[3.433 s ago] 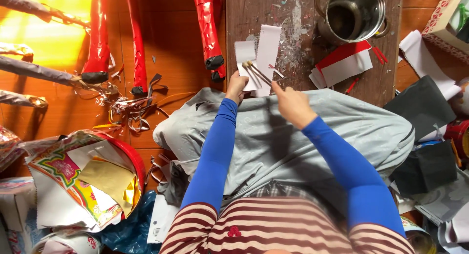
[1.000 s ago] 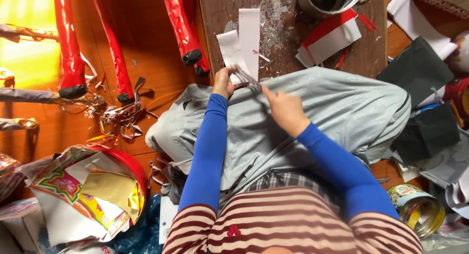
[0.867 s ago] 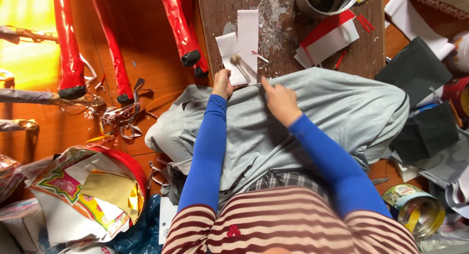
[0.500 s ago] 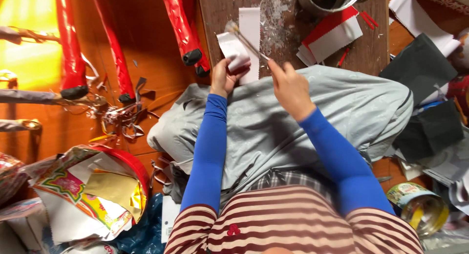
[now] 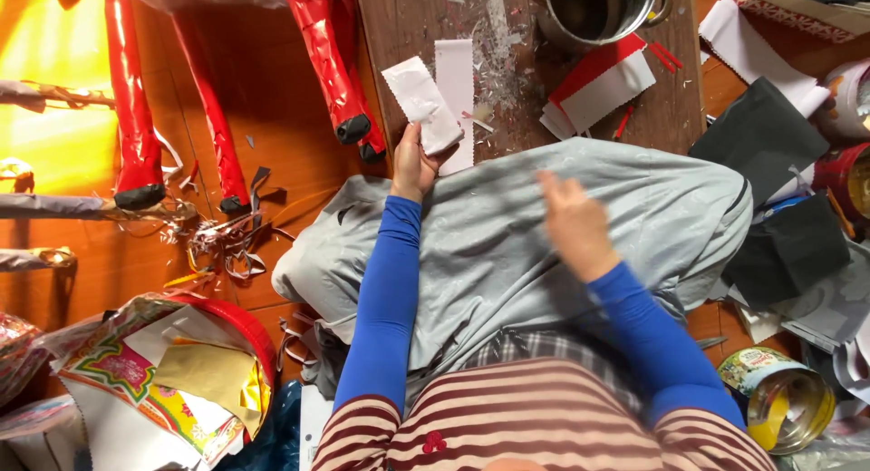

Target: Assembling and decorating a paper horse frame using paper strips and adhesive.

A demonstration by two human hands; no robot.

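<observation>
My left hand grips a small white paper strip with a zigzag edge, held over the near edge of a wooden board. A second, longer white strip lies on the board right behind it. My right hand is blurred above the grey cloth over my lap, fingers apart and holding nothing. It is well apart from the paper.
On the board stand a metal pot and a stack of red and white paper. Red-wrapped sticks lie on the floor at left. Black sheets are at right, a tin lower right, a red basket of coloured paper lower left.
My right hand has drawn back from the paper strip toward my lap. The left hand keeps hold of the strip near the board's edge.
</observation>
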